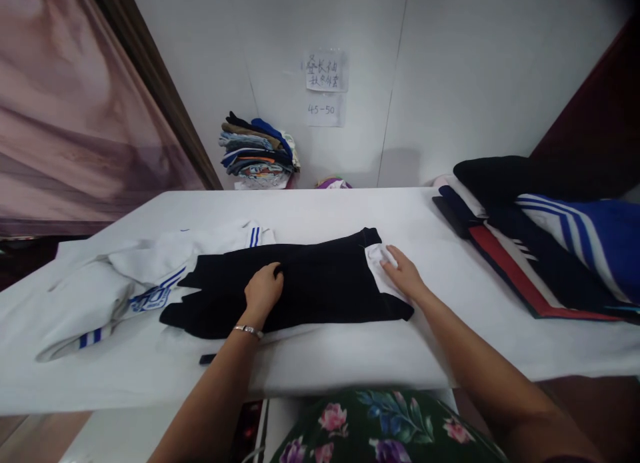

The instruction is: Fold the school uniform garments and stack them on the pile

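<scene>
A black garment (pixel 320 283) lies folded lengthwise across the middle of the white table, its uneven ends toward the left. My left hand (pixel 265 290) is closed on a pinch of the black cloth near its middle. At the right end shows a white part (pixel 383 270) of the garment, and my right hand (pixel 403 273) grips it between thumb and fingers. Under and beyond the black cloth on the left is a rumpled white garment (pixel 110 283) with blue stripes and blue lettering.
A pile of dark, red and blue clothes (pixel 540 250) covers the table's right side. Behind the table's far edge stands a stack of folded clothes (pixel 260 150). Paper signs (pixel 326 73) hang on the wall. A pink curtain (pixel 85 103) hangs at the left.
</scene>
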`<state>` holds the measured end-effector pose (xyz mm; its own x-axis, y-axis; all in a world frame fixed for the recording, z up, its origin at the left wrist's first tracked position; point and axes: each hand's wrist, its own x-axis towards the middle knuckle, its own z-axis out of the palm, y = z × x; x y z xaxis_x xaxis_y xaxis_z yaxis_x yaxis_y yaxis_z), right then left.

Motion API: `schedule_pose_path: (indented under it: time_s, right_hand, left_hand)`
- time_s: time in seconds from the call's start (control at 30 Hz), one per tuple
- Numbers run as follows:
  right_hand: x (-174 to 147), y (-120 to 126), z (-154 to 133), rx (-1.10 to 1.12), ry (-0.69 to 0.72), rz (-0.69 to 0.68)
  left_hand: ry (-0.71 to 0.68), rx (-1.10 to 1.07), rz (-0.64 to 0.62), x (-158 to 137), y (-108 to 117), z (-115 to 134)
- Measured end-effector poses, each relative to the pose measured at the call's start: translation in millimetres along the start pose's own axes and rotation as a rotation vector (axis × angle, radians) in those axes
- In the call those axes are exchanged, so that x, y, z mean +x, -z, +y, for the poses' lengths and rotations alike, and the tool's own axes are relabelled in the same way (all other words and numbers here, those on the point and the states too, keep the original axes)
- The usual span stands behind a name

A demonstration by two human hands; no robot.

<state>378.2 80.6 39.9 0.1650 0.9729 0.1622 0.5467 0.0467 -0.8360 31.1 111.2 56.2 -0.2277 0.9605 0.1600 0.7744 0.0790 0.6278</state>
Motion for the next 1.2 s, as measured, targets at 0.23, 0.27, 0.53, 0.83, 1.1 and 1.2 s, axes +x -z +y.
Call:
schedule_pose_path:
  time_s: [0.23, 0.27, 0.53, 0.83, 1.1, 1.2]
  right_hand:
    - [11.5, 1.4, 2.5, 0.538, -0.468, -0.19]
    - [12.2, -0.3, -1.0, 0.577, -0.496, -0.245]
    - [5.0, 65.1, -12.2, 0.579, -0.425, -0.102]
    - [-20.2, 192.7, 98.6, -0.136, -0.558, 0.301]
    - [-26.8, 179.1, 104.3, -0.049, -0.549, 0.263]
    - [-26.0, 183.8, 105.4, 0.054, -0.565, 0.235]
  left_hand:
    - [0.034, 0.043, -0.028, 2.8, -0.7, 0.6]
    - [0.032, 0.053, -0.032, 2.7, 0.6, 2.2]
    - [-0.173, 0.263, -0.141, -17.8, 1.7, 49.9]
    - [-0.488, 0.141, -0.374, -78.0, -95.8, 140.0]
    - [-0.483, 0.101, -0.407, -64.8, -101.9, 133.6]
    - [-0.436, 0.073, -0.4, -62.3, -102.1, 132.6]
